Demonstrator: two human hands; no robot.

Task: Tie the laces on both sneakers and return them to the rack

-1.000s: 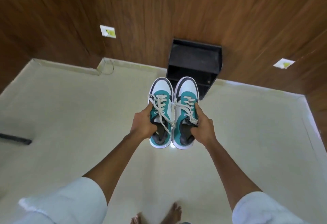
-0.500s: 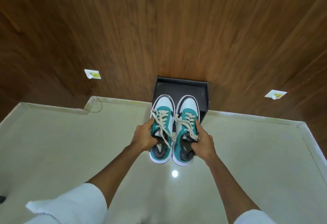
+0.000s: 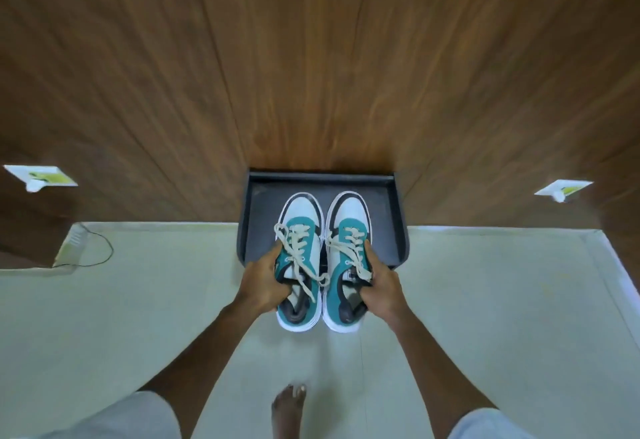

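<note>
Wood-panel wall, pale floor, head view: left hand [image 3: 265,284] closed round left sneaker [image 3: 298,258], right hand [image 3: 381,288] closed round right sneaker [image 3: 348,255], pair side by side, toes over black rack [image 3: 398,230] (laces look tied), best lowered level, heels released last.

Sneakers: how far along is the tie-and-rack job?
Done: laces on the left sneaker and right sneaker look tied in bows, though loosely. In hand: the left hand and right hand each grip one sneaker, with the toes over the dark rack by the wood wall. Left: lower the pair onto the rack's top and let go.
</note>
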